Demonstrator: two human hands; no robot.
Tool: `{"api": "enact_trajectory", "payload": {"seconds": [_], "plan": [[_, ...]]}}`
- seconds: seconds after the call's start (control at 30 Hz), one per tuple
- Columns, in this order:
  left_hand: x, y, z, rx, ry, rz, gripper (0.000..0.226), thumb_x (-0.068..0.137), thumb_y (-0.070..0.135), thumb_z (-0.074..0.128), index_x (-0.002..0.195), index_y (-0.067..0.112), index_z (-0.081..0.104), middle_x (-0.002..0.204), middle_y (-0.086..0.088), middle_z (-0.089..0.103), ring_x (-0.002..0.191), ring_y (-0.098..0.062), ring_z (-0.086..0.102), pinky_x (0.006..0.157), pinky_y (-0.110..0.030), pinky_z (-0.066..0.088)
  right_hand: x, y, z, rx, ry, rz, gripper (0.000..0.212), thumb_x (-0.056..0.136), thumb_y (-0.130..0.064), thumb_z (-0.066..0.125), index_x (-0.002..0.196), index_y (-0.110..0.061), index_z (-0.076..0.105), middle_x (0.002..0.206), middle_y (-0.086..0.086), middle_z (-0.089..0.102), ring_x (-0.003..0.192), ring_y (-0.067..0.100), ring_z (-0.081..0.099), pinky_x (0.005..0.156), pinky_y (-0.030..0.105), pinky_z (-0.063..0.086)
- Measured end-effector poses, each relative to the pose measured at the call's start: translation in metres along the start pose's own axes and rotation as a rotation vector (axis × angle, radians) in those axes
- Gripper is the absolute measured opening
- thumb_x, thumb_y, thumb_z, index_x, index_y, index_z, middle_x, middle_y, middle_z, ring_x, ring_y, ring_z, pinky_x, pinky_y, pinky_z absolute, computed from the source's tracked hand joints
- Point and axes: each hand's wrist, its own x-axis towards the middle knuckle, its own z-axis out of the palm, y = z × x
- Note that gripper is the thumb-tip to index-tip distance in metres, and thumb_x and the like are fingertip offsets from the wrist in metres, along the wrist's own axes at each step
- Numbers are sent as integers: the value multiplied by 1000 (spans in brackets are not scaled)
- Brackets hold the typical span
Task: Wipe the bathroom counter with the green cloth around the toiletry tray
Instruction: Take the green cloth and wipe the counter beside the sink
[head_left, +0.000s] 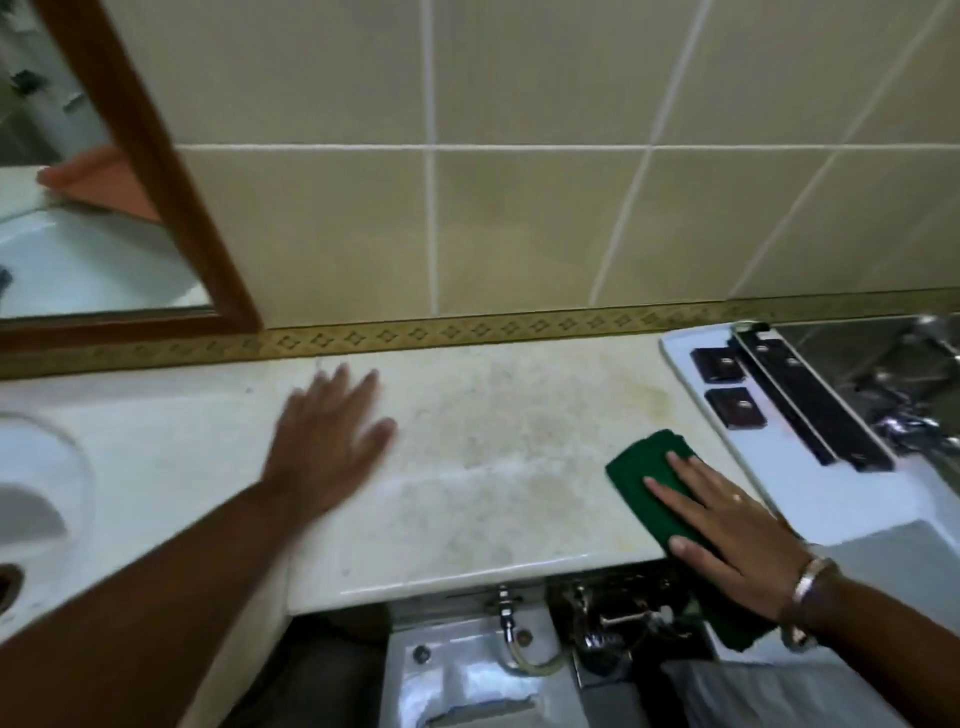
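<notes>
- Head view: the right hand (727, 519) lies flat, fingers spread, pressing the green cloth (649, 478) onto the counter (493, 441) near its front edge, just beside the white tray (701, 364).
- The left hand (327, 447) hovers or rests over the counter, fingers loosely spread; motion blur hides any contact.
- A sink (36, 483) sits left, a framed mirror (93, 208) above it.
- The tray's dark contents (727, 384) are hard to identify; its right side is cut off.

Head view, close, downward over counter (493, 467)
</notes>
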Motion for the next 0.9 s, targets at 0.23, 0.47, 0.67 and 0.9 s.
{"api": "enact_trajectory", "payload": {"seconds": [0.23,0.47,0.67,0.9], "plan": [[43,50,34,120,0,120,71,90,70,6,153,40,16,165,-8,11,150,-30,10,119,-49,10,116,-1,-11,41,91,438,65,96,-50,19,153,-30,-5,162,11,-9,148,31,-5,119,45,5],[44,50,35,82,-12,113,70,89,71,7,153,42,12,165,-4,7,151,-27,8,119,-48,8,114,-84,7,-8,159,-114,68,90,-55,27,152,-31,11,159,15,17,144,35,19,114,49,16],[45,50,37,42,-14,110,68,88,74,5,151,48,6,164,1,0,152,-22,0,120,-47,3,108,-28,2,121,170,574,69,92,-54,19,151,-29,-5,161,15,-4,147,38,2,117,51,8],[44,53,34,56,-17,104,71,87,73,1,152,45,4,165,0,-2,152,-23,1,120,-45,2,162,-93,-9,67,98,122,70,92,-52,25,152,-27,-1,161,16,0,145,41,6,116,54,9]]}}
